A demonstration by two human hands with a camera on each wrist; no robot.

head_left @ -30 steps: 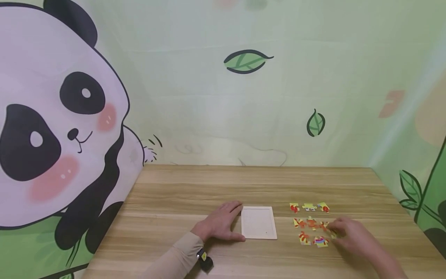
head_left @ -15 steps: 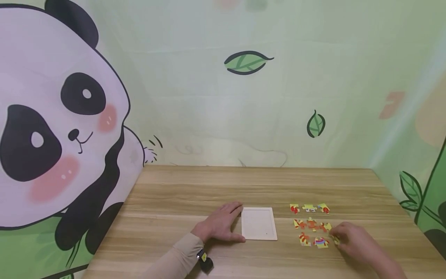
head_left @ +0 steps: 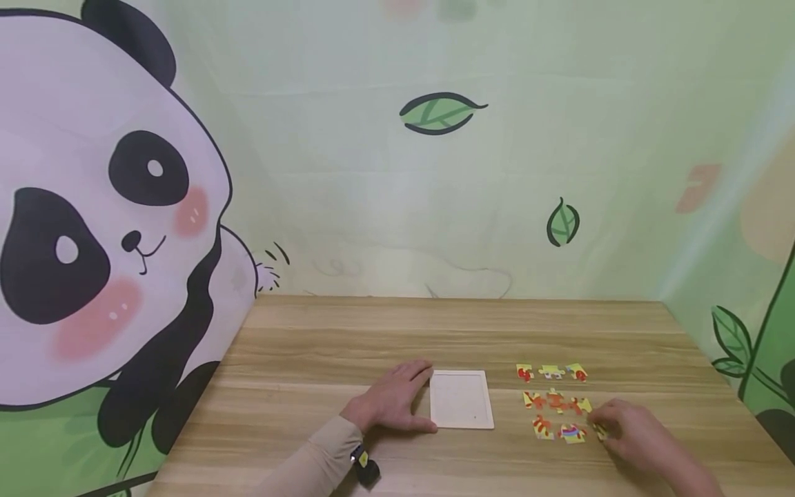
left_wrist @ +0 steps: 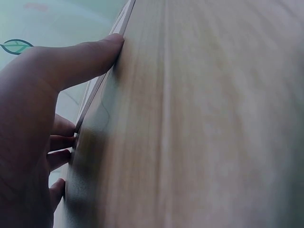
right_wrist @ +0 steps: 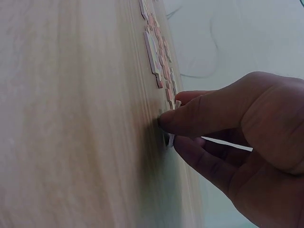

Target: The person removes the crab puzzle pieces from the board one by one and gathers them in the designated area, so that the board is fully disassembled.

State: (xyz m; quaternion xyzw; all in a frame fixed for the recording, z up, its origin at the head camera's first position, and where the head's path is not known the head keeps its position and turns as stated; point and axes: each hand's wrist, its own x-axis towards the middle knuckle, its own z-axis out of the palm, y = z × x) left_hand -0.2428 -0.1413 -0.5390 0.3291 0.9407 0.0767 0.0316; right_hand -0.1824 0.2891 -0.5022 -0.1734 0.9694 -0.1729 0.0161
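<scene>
My left hand rests on the table at the left side of a pale square puzzle tray, thumb and fingers spread out along its edge. In the left wrist view the thumb reaches to the tray's rim. To the right of the tray, jigsaw pieces in yellow, red and orange lie in three rows. Beside the nearest row, my right hand pinches a yellowish jigsaw piece between thumb and fingers. The right wrist view shows this piece tilted close over the table, mostly covered by the fingers.
A wood-grain table carries everything. Behind it hangs a green backdrop printed with leaves and a large panda. A small black device is strapped at the left wrist.
My right hand has drawn slightly right with its jigsaw piece, uncovering the right end of the middle row. The left hand and the tray have stayed put.
</scene>
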